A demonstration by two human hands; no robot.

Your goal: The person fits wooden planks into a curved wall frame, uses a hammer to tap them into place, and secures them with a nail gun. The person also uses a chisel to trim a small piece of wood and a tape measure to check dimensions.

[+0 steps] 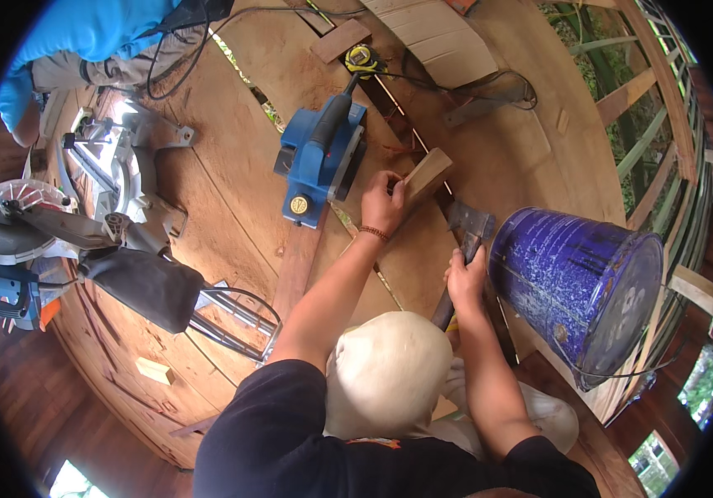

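My left hand (383,202), with a beaded bracelet at its wrist, is closed on a short wooden block (428,173) that sticks out up and to the right of the fingers. My right hand (466,278) grips a hatchet (472,221) by its handle. The hatchet's dark metal head is just above this hand, below and to the right of the block. Left of my left hand stands a blue electric planer (315,158) with a black handle. Close by on the right, a scuffed purple-blue bucket (568,278) lies on its side.
A mitre saw (115,195) with a black dust bag (153,290) takes up the left. A yellow tape measure (362,60) and cords lie beyond the planer. Gaps run between the floor planks. Another person's blue sleeve (82,29) shows at upper left; a slatted lattice (639,116) borders the right.
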